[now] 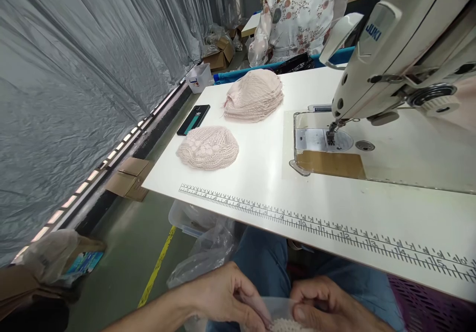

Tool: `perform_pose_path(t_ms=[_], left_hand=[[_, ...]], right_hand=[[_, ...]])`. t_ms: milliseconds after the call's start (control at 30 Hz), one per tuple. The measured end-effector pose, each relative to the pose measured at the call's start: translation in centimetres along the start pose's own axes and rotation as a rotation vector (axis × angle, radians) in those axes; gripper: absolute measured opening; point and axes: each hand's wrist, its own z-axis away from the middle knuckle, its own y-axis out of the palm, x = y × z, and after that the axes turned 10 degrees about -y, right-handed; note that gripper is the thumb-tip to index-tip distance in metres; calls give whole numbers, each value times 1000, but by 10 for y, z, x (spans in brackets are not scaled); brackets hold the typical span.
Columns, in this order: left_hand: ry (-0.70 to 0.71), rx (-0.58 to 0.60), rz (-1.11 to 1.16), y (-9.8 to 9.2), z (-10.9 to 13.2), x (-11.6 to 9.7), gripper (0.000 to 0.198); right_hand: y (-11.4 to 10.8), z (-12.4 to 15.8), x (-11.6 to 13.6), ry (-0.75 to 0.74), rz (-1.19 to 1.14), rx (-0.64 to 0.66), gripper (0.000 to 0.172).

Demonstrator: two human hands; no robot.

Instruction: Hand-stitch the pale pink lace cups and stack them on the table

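Low in the head view, over my lap, my left hand [236,297] pinches the near side of a cream lace piece [288,325]. From the other side my right hand [327,303] grips the same piece with curled fingers. Thin translucent material [277,304] shows behind the lace between my hands; I cannot tell whether it is film or sheer cloth. The frame's bottom edge cuts off most of the piece. Beyond my hands, a pale pink lace piece [208,147] lies flat on the white table [256,173], with a stack of pale pink fabric pieces [255,95] behind it.
A sewing machine [383,49] stands on the right, its needle area [330,136] above a metal plate. A dark phone [193,119] lies near the table's left edge. Plastic bags [208,248] hang below. A person in a floral top [301,15] sits beyond the table.
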Motion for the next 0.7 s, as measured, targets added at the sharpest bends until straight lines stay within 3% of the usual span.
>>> perform_pose_path(t_ms=[367, 700], left_hand=[[12, 37, -26, -2, 3, -4, 65], [-27, 27, -32, -5, 4, -2, 66]], right_hand=[[-3, -3, -3, -20, -48, -8, 53], [-1, -2, -11, -2, -96, -12, 52]])
